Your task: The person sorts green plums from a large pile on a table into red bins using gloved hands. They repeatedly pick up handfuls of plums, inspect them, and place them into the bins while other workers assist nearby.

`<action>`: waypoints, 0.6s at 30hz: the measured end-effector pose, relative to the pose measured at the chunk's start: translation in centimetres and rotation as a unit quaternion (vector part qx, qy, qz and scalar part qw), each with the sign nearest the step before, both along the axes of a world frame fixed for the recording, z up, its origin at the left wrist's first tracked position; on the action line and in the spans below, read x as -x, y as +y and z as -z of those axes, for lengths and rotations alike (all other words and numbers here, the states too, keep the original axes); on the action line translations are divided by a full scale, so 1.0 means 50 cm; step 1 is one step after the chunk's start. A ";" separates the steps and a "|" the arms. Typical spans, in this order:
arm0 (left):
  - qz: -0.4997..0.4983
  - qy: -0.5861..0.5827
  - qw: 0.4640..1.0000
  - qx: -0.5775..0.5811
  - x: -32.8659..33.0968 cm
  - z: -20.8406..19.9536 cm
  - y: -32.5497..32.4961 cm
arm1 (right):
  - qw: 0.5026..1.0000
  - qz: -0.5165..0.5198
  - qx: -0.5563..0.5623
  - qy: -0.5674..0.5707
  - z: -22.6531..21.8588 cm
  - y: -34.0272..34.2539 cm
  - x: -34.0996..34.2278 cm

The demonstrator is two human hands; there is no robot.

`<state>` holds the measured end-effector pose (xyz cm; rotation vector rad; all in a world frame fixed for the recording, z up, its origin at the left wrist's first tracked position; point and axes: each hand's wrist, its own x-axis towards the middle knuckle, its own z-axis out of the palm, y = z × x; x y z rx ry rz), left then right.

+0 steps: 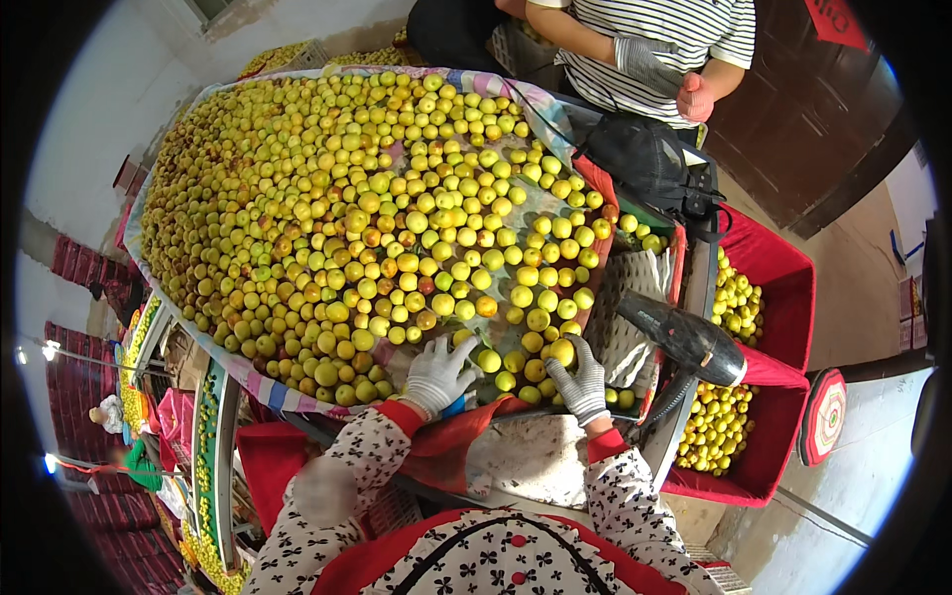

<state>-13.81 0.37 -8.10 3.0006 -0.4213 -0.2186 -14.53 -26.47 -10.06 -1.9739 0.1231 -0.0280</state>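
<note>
A broad heap of small round yellow-green fruits (pixel 327 228), some with reddish-brown patches, lies on a cloth-lined table in front of me. Both my hands wear pale grey knit gloves and are at the heap's near edge. My left hand (pixel 439 375) has its fingers apart beside a fruit (pixel 488 360) and grips nothing that I can see. Between the thumb and fingers of my right hand (pixel 583 385) is a yellow-green fruit (pixel 562 352). Several loose fruits lie between the two hands.
A black hair dryer (pixel 684 337) lies right of my right hand, near a white slatted basket (pixel 635 297). Red-lined bins (pixel 783 297) of fruit stand at the right. A black bag (pixel 635 154) sits at the far right corner, before a person in a striped shirt (pixel 674 40).
</note>
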 end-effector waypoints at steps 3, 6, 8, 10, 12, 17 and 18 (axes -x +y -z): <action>-0.078 0.008 0.997 0.018 -0.035 0.019 -0.043 | 0.999 -0.016 -0.021 0.022 0.007 -0.004 -0.001; -0.109 0.031 0.992 0.058 -0.080 0.005 -0.058 | 0.994 -0.063 -0.087 0.022 0.018 -0.006 -0.009; -0.090 0.051 0.970 0.220 -0.081 0.009 -0.078 | 0.921 -0.062 -0.359 0.134 -0.012 -0.005 -0.015; -0.078 0.003 0.918 0.390 -0.058 -0.010 -0.117 | 0.863 -0.075 -0.480 0.139 0.000 0.003 -0.024; -0.006 -0.035 0.904 0.426 -0.051 -0.058 -0.153 | 0.760 -0.084 -0.609 0.209 0.002 0.013 -0.022; 0.149 -0.107 0.943 0.277 -0.082 -0.090 -0.166 | 0.675 -0.146 -0.666 0.281 0.058 0.011 -0.015; 0.149 -0.110 0.945 0.268 -0.110 -0.105 -0.155 | 0.650 -0.144 -0.688 0.289 0.039 0.003 -0.013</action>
